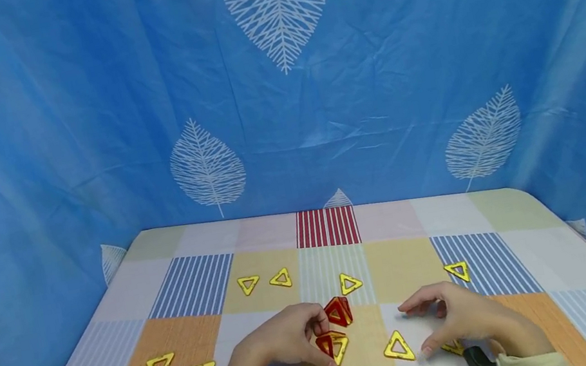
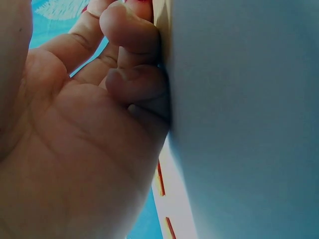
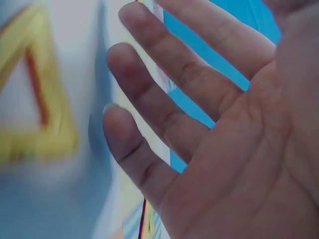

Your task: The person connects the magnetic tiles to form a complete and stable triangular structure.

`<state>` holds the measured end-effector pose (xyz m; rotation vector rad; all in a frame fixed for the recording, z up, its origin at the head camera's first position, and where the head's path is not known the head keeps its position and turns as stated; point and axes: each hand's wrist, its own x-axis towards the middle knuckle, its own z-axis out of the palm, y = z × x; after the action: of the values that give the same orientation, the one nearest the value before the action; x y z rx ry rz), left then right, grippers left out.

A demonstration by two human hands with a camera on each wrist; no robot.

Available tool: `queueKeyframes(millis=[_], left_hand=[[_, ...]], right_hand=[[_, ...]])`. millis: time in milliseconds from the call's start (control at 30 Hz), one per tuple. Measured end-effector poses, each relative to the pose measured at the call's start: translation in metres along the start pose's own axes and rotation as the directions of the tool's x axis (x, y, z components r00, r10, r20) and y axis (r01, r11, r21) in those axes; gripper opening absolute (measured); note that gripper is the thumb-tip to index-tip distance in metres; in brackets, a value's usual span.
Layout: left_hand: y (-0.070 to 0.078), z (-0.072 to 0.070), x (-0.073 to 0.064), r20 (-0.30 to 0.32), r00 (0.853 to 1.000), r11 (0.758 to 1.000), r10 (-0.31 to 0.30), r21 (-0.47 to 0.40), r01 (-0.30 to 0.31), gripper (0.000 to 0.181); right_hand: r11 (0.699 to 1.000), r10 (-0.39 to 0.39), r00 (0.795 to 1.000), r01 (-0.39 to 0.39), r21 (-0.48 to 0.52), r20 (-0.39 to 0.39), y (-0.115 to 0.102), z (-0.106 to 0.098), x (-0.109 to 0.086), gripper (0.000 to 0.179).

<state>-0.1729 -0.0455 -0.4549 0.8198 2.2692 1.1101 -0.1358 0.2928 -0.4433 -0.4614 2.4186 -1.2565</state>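
In the head view my left hand pinches a small red triangle tile between thumb and fingers. Its fingers partly hide the tile, and a yellow triangle shows right beside it. Just beyond the fingertips stands a small red pyramid of triangle pieces. The left wrist view shows this hand's curled fingers low by the tabletop. My right hand hovers over the table with fingers spread and nothing held. Left of it lies a yellow triangle tile; another is half hidden beneath it.
More yellow triangle tiles lie flat: two at the left, two at the back, one near the middle and one at the right. The patchwork tablecloth ends against a blue leaf-print curtain.
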Motion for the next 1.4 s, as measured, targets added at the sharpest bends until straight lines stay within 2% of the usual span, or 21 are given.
queueKeyframes(millis=[233,367,433,500,567,633,733,833,933,1100,1200,1400], left_hand=[[-0.003,0.000,-0.002,-0.001,1.000,1.000,-0.005,-0.014,0.005,0.041],[-0.004,-0.001,-0.002,-0.004,1.000,1.000,-0.012,-0.017,0.012,0.041],[-0.004,-0.002,-0.003,-0.005,1.000,1.000,-0.014,-0.017,0.014,0.041],[-0.004,-0.003,-0.004,-0.006,1.000,1.000,-0.011,-0.017,0.011,0.041],[-0.004,-0.003,-0.005,-0.007,1.000,1.000,-0.010,-0.016,0.010,0.041],[-0.004,-0.004,-0.005,-0.006,1.000,1.000,-0.006,-0.016,0.006,0.041],[-0.004,-0.004,-0.005,-0.005,1.000,1.000,0.003,-0.015,-0.003,0.041],[-0.005,-0.004,-0.004,-0.003,1.000,1.000,0.015,-0.023,-0.015,0.041],[-0.005,-0.003,-0.003,0.004,1.000,0.999,0.022,-0.034,-0.021,0.040],[-0.005,-0.002,-0.002,0.009,1.000,0.999,0.023,-0.041,-0.023,0.040],[-0.003,-0.001,-0.001,0.008,1.000,0.999,0.029,-0.044,-0.028,0.040],[-0.002,-0.001,0.000,0.005,0.999,0.998,0.041,-0.050,-0.040,0.041]], right_hand=[[0.999,-0.003,1.000,0.004,0.048,-0.017,0.022,-0.022,-0.029,0.056],[0.998,0.067,0.992,-0.066,0.010,-0.102,0.032,-0.039,-0.045,0.058],[0.989,0.133,0.974,-0.143,-0.041,-0.183,0.036,-0.046,-0.049,0.061],[0.972,0.195,0.945,-0.223,-0.080,-0.264,0.039,-0.050,-0.050,0.064],[0.952,0.240,0.915,-0.287,-0.107,-0.326,0.042,-0.053,-0.047,0.069],[0.940,0.258,0.894,-0.320,-0.120,-0.367,0.045,-0.055,-0.044,0.075],[0.936,0.246,0.883,-0.323,-0.138,-0.399,0.048,-0.058,-0.037,0.084],[0.924,0.271,0.867,-0.356,-0.140,-0.418,0.051,-0.061,-0.031,0.093],[0.909,0.295,0.857,-0.388,-0.151,-0.423,0.053,-0.063,-0.025,0.094],[0.887,0.292,0.846,-0.414,-0.206,-0.446,0.059,-0.065,-0.017,0.090],[0.883,0.304,0.844,-0.424,-0.202,-0.442,0.061,-0.069,-0.016,0.086],[0.902,0.294,0.873,-0.388,-0.191,-0.389,0.064,-0.082,-0.019,0.067]])
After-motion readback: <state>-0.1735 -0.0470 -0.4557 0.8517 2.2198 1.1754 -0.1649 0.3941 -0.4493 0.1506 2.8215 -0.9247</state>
